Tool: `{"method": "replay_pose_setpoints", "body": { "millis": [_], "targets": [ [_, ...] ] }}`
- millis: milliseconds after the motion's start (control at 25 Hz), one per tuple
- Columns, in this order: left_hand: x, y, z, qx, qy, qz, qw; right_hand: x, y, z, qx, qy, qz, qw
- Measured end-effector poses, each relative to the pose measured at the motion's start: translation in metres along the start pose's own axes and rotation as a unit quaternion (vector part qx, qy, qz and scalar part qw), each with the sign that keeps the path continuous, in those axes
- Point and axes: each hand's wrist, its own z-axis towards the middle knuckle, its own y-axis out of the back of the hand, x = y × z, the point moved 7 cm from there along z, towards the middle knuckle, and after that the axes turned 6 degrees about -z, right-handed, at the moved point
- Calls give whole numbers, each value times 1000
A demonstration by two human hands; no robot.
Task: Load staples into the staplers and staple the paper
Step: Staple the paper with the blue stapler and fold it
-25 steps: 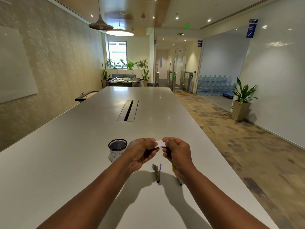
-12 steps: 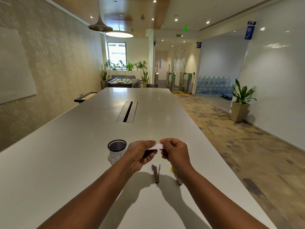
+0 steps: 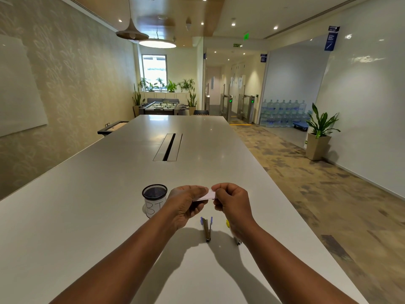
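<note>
Over the near end of the counter: two bare hands meet above the white top, a small white box or packet pinched between them.
Left hand: fingers curled shut on the packet's left end, something dark underneath that cannot be made out.
Right hand: thumb and fingertips closed on the packet's right end.
Packet axis: lies left to right, bridging both hands.
Blue stapler: opened, on the counter just below the hands, its long axis pointing away from the person; roughly midway between the two hands.
Yellow stapler: mostly hidden beneath the right wrist, nearer that hand.
Mesh cup: upright just left of the left hand, marked with letters; contents not visible.
Paper to staple: not identifiable in view.
Likely step: opening the packet to get staples, judging by the grip.
</note>
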Motion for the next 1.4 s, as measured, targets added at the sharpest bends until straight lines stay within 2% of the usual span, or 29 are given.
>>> {"method": "replay_pose_setpoints", "body": {
  "millis": [240, 520, 800, 1200, 1400],
  "targets": [
    [-3, -1, -2, 37, -7, 18, 999, -2, 1, 0, -7, -1, 4, 1000],
    [1, 4, 1, -16, -1, -4, 1000, -2, -3, 0, 5, -3, 2, 1000],
    [-2, 1, -2, 37, -2, 5, 999, -4, 0, 0, -5, -4, 5, 1000],
    [2, 3, -3, -15, -2, -9, 1000, -2, -2, -1, 1, 0, 0, 1000],
    [-1, 1, -8, 32, 1, 3, 999, -2, 0, -2, -9, 0, 3, 1000]
  ]
}}
